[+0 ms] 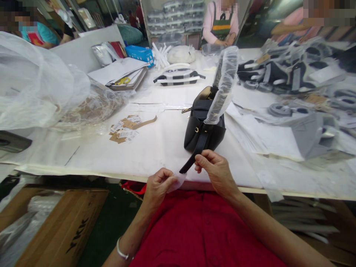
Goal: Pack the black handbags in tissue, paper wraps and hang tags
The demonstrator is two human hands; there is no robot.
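A black handbag [191, 129] stands on the white table, its handle [226, 79] wrapped in clear plastic film. From its near side a black strap [202, 142] stretches toward me. My right hand [214, 168] pinches this strap a little short of its end. Beside the strap's tip, my left hand [161, 181] is closed on a small piece of thin, translucent white wrapping [179, 181]. The wrapping lies against the strap's end; whether it goes around it I cannot tell. A metal zip pull [187, 110] sticks out at the bag's left.
Paper tags [122, 129] lie left of the bag. Behind it is a padded black strap piece [179, 77]. Wrapped black parts [297, 74] and paper sheets [267, 129] cover the right. Plastic bags [41, 81] bulge at left. A co-worker [221, 26] sits across the table.
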